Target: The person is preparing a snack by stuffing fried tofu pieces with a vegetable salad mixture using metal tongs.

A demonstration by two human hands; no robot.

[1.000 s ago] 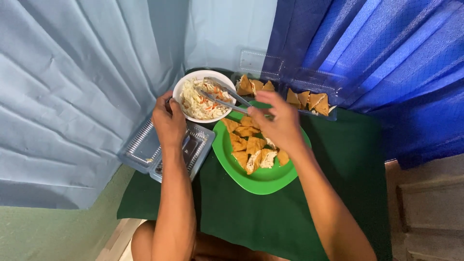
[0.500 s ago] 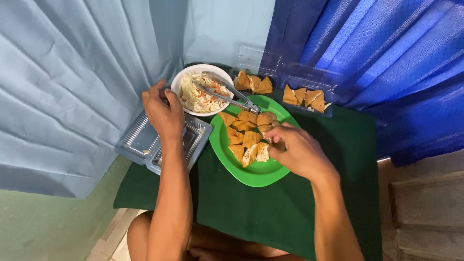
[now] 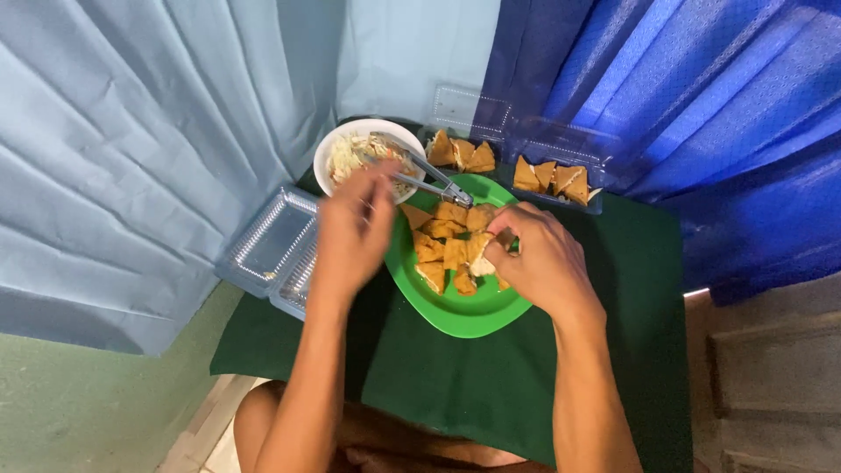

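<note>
Your surface (image 3: 613, 350) wears a dark green cloth. At its far left edge lies an empty clear plastic clamshell container (image 3: 267, 250), opened flat. Along the back edge sit two clear trays of fried triangular pieces (image 3: 554, 180), side by side. Pale blue curtain (image 3: 131, 131) hangs to your left, deep blue curtain (image 3: 701, 105) to your right.

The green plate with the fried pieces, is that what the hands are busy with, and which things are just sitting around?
Busy with:
- right hand holding a fried piece over the green plate
- left hand by the metal tongs on the white bowl

Just sitting:
- empty clear container
- two clear trays of fried pieces
- green cloth
- blue curtains
</note>
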